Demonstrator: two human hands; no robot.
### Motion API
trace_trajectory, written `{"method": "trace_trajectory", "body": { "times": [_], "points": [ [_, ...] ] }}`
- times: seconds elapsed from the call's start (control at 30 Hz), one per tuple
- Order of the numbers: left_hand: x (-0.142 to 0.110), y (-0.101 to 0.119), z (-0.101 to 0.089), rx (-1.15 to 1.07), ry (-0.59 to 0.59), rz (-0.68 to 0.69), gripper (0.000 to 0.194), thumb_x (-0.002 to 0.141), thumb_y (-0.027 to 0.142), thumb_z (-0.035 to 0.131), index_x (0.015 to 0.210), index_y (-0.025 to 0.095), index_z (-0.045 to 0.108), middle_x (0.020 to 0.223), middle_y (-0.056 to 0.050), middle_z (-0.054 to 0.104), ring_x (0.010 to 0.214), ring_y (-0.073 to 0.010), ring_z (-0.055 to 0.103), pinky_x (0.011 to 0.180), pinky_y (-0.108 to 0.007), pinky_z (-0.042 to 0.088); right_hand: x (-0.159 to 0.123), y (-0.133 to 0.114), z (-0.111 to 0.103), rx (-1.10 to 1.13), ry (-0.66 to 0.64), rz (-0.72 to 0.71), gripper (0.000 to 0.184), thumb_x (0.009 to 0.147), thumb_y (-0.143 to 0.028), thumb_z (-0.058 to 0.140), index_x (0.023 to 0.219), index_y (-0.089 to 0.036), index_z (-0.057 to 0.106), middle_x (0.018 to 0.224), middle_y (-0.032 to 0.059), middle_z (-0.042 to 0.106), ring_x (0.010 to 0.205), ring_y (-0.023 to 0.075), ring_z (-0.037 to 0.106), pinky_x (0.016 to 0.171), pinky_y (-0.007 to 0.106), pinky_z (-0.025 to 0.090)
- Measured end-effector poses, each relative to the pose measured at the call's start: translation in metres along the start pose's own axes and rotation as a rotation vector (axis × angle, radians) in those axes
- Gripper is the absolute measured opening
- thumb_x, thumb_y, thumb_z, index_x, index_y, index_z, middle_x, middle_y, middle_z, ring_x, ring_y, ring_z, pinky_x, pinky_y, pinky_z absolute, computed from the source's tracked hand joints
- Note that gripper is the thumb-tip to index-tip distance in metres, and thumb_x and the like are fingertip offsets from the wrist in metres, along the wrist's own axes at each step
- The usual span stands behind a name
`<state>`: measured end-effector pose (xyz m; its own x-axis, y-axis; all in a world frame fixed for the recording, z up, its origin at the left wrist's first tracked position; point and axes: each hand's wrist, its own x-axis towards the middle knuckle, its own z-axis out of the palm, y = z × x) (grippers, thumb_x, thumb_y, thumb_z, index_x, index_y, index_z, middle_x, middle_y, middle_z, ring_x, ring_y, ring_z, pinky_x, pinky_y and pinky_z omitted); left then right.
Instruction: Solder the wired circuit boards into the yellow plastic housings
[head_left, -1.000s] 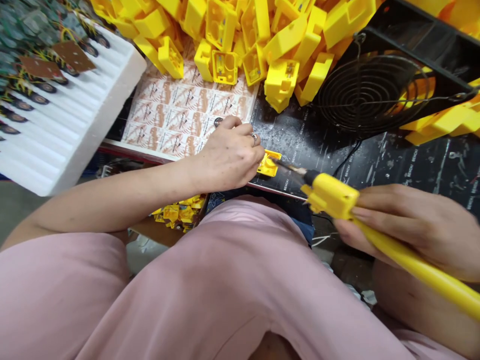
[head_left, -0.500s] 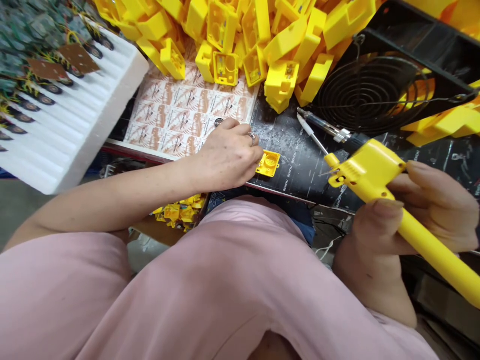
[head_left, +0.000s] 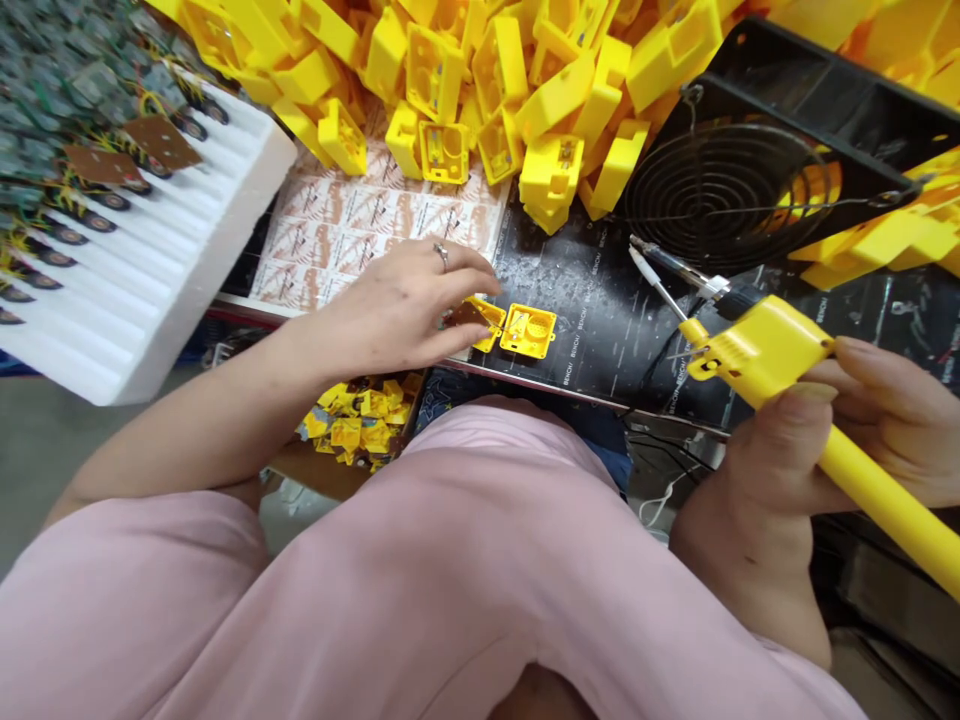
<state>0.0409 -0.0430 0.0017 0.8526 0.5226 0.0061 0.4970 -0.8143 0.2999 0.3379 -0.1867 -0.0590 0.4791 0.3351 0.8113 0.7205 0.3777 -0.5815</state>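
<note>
Two small yellow plastic case halves lie side by side on the black bench mat point(head_left: 607, 340). The right half point(head_left: 529, 330) is fully visible and has a grid of round holes. My left hand point(head_left: 420, 300) hovers over the left half point(head_left: 489, 325), its thumb and fingers apart and partly covering it; whether they touch it I cannot tell. My right hand point(head_left: 832, 440) is closed around the handle of a yellow soldering iron point(head_left: 784, 345) with a solder feed tube. The iron's tip points up and left, off the case, near the fan.
Many yellow housings point(head_left: 551, 175) are heaped along the back. A black fan point(head_left: 712, 200) with a wire guard stands at the back right. On the left, a white foam tray point(head_left: 187, 260) carries wired round parts and boards. Below the bench edge sits a box of yellow parts point(head_left: 360, 420).
The soldering iron has moved away from the case, up and right. My left hand has opened and shifted left, uncovering the left case half.
</note>
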Motion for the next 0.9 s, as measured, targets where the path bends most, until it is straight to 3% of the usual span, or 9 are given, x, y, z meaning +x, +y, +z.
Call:
{"method": "trace_trajectory", "body": {
  "times": [0.13, 0.2, 0.27, 0.47, 0.53, 0.6, 0.73, 0.83, 0.9],
  "points": [
    [0.001, 0.003, 0.031, 0.072, 0.052, 0.147, 0.064, 0.101, 0.051, 0.062, 0.154, 0.015, 0.054, 0.157, -0.022, 0.058, 0.141, -0.0366, 0.059, 0.113, -0.052, 0.050, -0.001, 0.003, -0.002, 0.011, 0.001, -0.026, 0.030, 0.081, -0.043, 0.090, 0.107, -0.028, 0.085, 0.083, -0.0005, 0.078, 0.066, 0.0152, 0.069, 0.066, 0.028, 0.059],
    [0.005, 0.005, 0.044, 0.165, 0.039, 0.192, 0.054, 0.105, 0.043, 0.058, 0.153, 0.018, 0.058, 0.153, -0.021, 0.062, 0.134, -0.0366, 0.065, 0.106, -0.051, 0.054, -0.002, 0.004, -0.003, 0.015, 0.012, -0.046, 0.032, 0.079, -0.042, 0.091, 0.107, -0.027, 0.085, 0.082, -0.0001, 0.079, 0.062, 0.0149, 0.068, 0.061, 0.028, 0.057],
    [0.000, 0.003, 0.041, 0.212, 0.016, 0.212, 0.043, 0.107, 0.037, 0.053, 0.145, 0.020, 0.066, 0.143, -0.017, 0.071, 0.120, -0.0336, 0.072, 0.095, -0.046, 0.058, -0.003, 0.007, -0.004, 0.005, 0.020, -0.043, 0.035, 0.077, -0.044, 0.092, 0.105, -0.026, 0.085, 0.080, 0.0011, 0.079, 0.058, 0.0164, 0.068, 0.057, 0.029, 0.055],
    [-0.072, -0.029, -0.052, -0.014, -0.245, 0.177, 0.044, 0.111, 0.052, 0.048, 0.134, 0.026, 0.073, 0.124, -0.005, 0.081, 0.092, -0.0180, 0.077, 0.077, -0.028, 0.058, -0.003, 0.017, 0.000, 0.015, -0.017, -0.128, 0.034, 0.078, -0.045, 0.090, 0.107, -0.029, 0.085, 0.075, 0.0010, 0.078, 0.052, 0.0170, 0.064, 0.047, 0.030, 0.050],
    [-0.081, -0.042, -0.066, -0.019, -0.247, 0.132, 0.048, 0.109, 0.060, 0.048, 0.138, 0.029, 0.071, 0.129, -0.004, 0.080, 0.094, -0.0183, 0.077, 0.079, -0.029, 0.059, -0.002, 0.014, 0.006, 0.039, -0.047, -0.125, 0.036, 0.078, -0.042, 0.091, 0.110, -0.029, 0.084, 0.078, 0.0011, 0.079, 0.055, 0.0173, 0.066, 0.050, 0.031, 0.053],
    [-0.064, -0.058, -0.056, 0.063, -0.098, -0.034, 0.050, 0.107, 0.058, 0.050, 0.139, 0.026, 0.070, 0.139, -0.009, 0.074, 0.110, -0.0258, 0.075, 0.092, -0.038, 0.059, -0.001, 0.010, 0.013, 0.054, -0.050, -0.103, 0.038, 0.076, -0.041, 0.094, 0.111, -0.029, 0.084, 0.081, 0.0014, 0.079, 0.061, 0.0184, 0.069, 0.057, 0.032, 0.057],
    [0.019, -0.096, 0.005, 0.093, 0.314, -0.361, 0.057, 0.098, 0.046, 0.065, 0.150, 0.024, 0.058, 0.148, -0.014, 0.065, 0.134, -0.0317, 0.063, 0.113, -0.048, 0.051, 0.007, 0.007, 0.029, 0.085, 0.104, -0.160, 0.048, 0.072, -0.055, 0.096, 0.110, -0.029, 0.084, 0.090, 0.0013, 0.078, 0.063, 0.0156, 0.066, 0.055, 0.028, 0.056],
    [0.069, -0.115, 0.037, 0.078, 0.389, -0.412, 0.059, 0.097, 0.045, 0.066, 0.149, 0.019, 0.056, 0.154, -0.018, 0.056, 0.141, -0.0339, 0.057, 0.119, -0.051, 0.047, 0.009, 0.007, 0.032, 0.024, 0.145, -0.212, 0.062, 0.066, -0.066, 0.095, 0.113, -0.026, 0.084, 0.093, 0.0029, 0.075, 0.067, 0.0150, 0.064, 0.047, 0.025, 0.050],
    [0.079, -0.114, 0.041, 0.088, 0.372, -0.373, 0.057, 0.095, 0.043, 0.068, 0.145, 0.017, 0.060, 0.155, -0.020, 0.054, 0.142, -0.0350, 0.056, 0.122, -0.052, 0.045, 0.006, 0.005, 0.027, -0.022, 0.118, -0.254, 0.059, 0.075, -0.066, 0.089, 0.118, -0.025, 0.083, 0.090, 0.0038, 0.074, 0.070, 0.0162, 0.066, 0.049, 0.025, 0.049]
  ]
}}
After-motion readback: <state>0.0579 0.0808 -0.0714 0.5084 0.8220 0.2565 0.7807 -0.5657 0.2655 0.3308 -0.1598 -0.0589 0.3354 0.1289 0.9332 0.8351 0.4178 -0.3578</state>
